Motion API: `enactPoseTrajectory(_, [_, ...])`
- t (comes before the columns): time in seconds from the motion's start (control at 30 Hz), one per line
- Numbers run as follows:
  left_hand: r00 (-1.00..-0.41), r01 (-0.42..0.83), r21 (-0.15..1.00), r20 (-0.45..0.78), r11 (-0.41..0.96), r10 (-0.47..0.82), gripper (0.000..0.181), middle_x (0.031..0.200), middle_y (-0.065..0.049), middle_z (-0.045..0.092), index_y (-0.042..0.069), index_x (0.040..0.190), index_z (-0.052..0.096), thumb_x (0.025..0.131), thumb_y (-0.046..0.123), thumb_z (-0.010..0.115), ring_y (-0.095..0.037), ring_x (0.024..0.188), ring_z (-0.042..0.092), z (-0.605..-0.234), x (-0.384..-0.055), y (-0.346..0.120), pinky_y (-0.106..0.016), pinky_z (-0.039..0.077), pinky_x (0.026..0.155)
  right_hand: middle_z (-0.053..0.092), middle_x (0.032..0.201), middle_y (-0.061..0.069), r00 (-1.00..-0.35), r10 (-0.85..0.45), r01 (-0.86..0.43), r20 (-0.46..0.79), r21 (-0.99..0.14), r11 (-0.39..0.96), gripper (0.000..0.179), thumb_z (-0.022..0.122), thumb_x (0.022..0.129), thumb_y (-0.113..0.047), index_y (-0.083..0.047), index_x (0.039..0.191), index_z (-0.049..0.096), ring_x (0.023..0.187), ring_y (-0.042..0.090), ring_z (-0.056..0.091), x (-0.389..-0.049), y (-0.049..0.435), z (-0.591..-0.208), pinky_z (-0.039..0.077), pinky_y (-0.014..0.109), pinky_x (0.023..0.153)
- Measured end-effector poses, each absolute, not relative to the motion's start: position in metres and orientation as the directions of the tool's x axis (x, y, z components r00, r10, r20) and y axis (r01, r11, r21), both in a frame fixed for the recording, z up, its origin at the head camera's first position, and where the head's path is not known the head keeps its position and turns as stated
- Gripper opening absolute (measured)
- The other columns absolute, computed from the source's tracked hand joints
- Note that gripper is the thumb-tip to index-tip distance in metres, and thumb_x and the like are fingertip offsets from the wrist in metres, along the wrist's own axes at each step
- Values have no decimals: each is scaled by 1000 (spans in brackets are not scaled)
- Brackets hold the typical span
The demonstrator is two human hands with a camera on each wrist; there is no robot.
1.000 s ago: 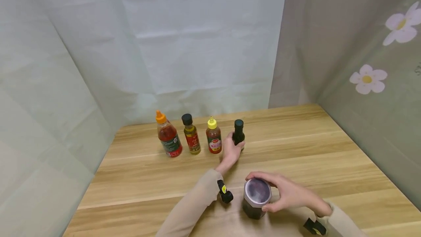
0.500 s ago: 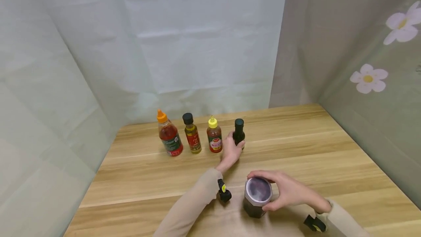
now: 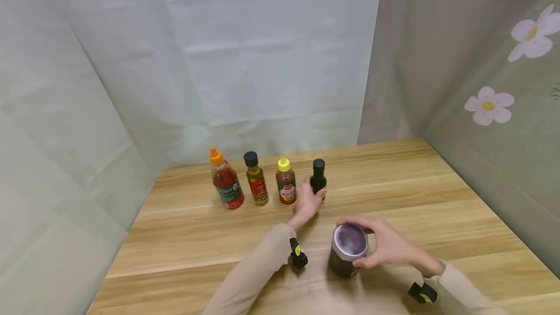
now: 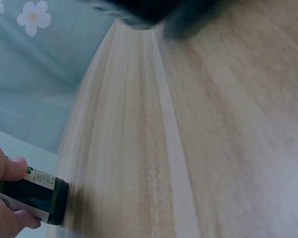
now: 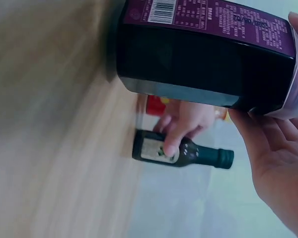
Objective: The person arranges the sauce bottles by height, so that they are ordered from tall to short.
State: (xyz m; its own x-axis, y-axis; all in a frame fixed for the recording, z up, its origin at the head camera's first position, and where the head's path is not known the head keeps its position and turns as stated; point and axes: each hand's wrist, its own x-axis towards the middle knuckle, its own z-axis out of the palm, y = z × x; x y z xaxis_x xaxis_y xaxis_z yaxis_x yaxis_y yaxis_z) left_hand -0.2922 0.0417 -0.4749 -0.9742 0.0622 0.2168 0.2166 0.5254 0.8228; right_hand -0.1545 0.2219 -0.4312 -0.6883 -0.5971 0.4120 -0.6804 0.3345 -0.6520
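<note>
My left hand (image 3: 307,201) grips a small dark green glass bottle (image 3: 319,179) with a pale label, which stands upright at the right end of a row of bottles. Fingers and thumb wrap its lower body, as the left wrist view shows on the bottle (image 4: 37,195). Closer to me, my right hand (image 3: 391,244) holds a dark, many-sided jar (image 3: 343,261) near its lid, thumb on one side and fingers on the other. A purple printed label with a barcode shows on the jar (image 5: 188,59) in the right wrist view, and its base is close to the table.
Left of the green bottle stand a red sauce bottle with a yellow cap (image 3: 286,186), an oil bottle with a black cap (image 3: 257,183) and a larger red sauce bottle with an orange cap (image 3: 227,183). Cloth sheets (image 3: 271,62) enclose the wooden table (image 3: 393,198) at back and sides.
My right hand has shifted the jar forward and slightly right, toward the green bottle. The left hand keeps its grip on that bottle and stays in place.
</note>
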Motion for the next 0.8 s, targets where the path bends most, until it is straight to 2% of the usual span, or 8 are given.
enactPoseTrajectory(0.13, [-973,222,814,219,536,70,54,123,-23,64,-2,131,52,85,13,74,-32,112,64,-475,-292,41,-43,53,96,67,122,7,-718,-550,-664,427,-658,356,75,87,65,-14,-3,131,55,109,3,60,-162,227,-423,54,23,88])
enactPoseTrajectory(0.3, [-971,230,817,229,529,69,53,122,-23,65,-2,131,53,85,13,74,-32,112,64,-474,-292,41,-43,53,96,66,123,10,-733,-518,-660,441,-647,383,74,87,65,-11,-4,131,55,109,1,59,-176,231,-411,54,22,85])
enactPoseTrajectory(0.5, [-971,234,815,228,530,78,53,122,-23,65,-2,131,53,85,13,74,-32,111,64,-475,-292,40,-43,53,95,65,124,11,-778,-461,-620,426,-636,459,74,88,66,-13,-6,132,55,108,-3,57,-187,233,-402,53,21,84])
enactPoseTrajectory(0.8, [-974,218,810,217,545,66,52,119,-20,67,0,130,54,84,14,75,-30,109,66,-477,-294,41,-41,54,94,65,125,10,-837,-382,-543,392,-680,492,73,87,68,-14,-7,133,55,106,-1,58,-200,230,-401,50,17,88])
